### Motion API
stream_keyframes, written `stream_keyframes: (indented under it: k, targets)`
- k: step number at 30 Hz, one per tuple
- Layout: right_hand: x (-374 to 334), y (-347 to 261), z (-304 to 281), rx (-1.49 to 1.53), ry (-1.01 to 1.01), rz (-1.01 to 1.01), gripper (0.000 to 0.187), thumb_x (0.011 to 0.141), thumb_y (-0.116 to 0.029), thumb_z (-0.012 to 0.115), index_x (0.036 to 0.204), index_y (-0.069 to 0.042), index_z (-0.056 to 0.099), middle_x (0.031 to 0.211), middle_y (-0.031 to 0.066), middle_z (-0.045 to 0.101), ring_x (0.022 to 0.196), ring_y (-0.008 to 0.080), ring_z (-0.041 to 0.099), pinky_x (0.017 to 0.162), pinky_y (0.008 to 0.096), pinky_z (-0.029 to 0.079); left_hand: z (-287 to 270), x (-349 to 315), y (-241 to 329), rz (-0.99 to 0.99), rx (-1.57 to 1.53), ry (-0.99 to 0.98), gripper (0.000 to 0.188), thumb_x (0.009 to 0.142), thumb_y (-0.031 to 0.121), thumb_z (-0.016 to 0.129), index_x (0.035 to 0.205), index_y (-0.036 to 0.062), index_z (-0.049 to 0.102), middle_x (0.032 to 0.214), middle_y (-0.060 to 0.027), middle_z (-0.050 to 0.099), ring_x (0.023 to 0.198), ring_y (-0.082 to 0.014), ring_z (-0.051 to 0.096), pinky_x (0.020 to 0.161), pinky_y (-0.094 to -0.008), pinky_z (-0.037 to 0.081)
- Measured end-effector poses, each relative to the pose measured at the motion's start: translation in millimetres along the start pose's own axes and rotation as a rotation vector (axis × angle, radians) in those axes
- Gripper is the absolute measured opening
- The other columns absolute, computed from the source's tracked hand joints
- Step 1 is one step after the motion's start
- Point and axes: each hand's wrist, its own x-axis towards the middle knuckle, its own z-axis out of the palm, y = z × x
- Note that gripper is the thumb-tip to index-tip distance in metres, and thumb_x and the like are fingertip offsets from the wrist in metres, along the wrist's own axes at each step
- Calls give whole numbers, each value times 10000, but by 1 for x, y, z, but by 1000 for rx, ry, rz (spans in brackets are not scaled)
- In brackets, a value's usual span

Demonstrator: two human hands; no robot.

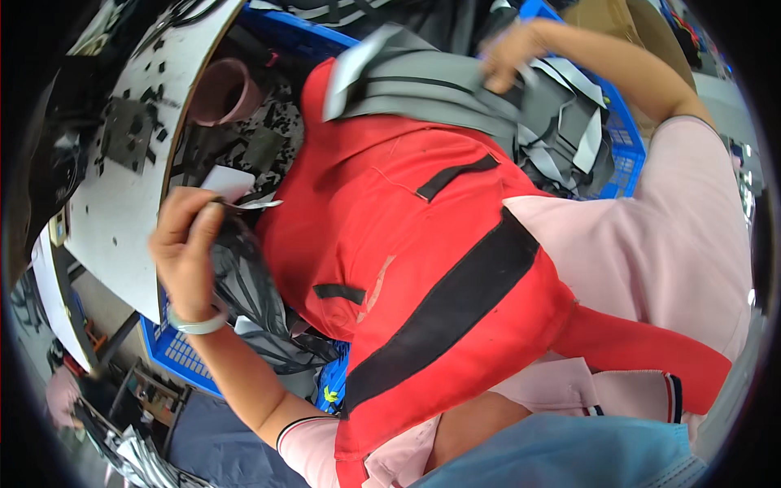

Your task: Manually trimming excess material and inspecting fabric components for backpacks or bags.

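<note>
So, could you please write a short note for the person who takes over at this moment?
Left hand: shut on black mesh fabric, beside the white work table.
Right hand: grips grey cut pieces over the blue crate.
A red garment with black strips lies across the lap.
Done: both hands hold material.
Left: nothing is placed on the table yet.

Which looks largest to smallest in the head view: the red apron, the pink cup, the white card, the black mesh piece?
1. red apron, though it is nearest the camera
2. black mesh piece in the left hand
3. pink cup and white card: too alike to rank
</note>
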Motion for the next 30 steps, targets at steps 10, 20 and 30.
stream_keyframes:
  k: [10, 20, 30]
  targets:
    - [26, 78, 71, -282, 365, -291, 411, 894, -276, 647, 1234, -56, 583, 1026, 22, 644, 898, 176, 607, 788, 331, 483, 122, 15, -17, 489, 530, -173, 70, 746, 115, 672, 811, 109, 696, 840, -30, 621, 956, -213, 560, 908, -397, 314]
    - [161, -229, 138, 261, 119, -522, 508, 855, -244, 654, 1278, -14, 491, 976, 17, 607, 814, 80, 560, 674, 228, 456, 182, -57, -22, 409, 496, 326, 202, 699, 129, 705, 900, 147, 700, 1002, -28, 619, 1040, -202, 542, 912, -420, 335]
    - [146, -226, 129, 453, 87, -571, 404, 921, -177, 569, 1287, -20, 500, 1128, 59, 621, 1000, 112, 583, 896, 253, 440, 59, -304, -169, -612, 961, 630, 430, 737, 50, 653, 1163, 92, 603, 1231, -83, 559, 1165, -302, 510, 1011, -479, 309]
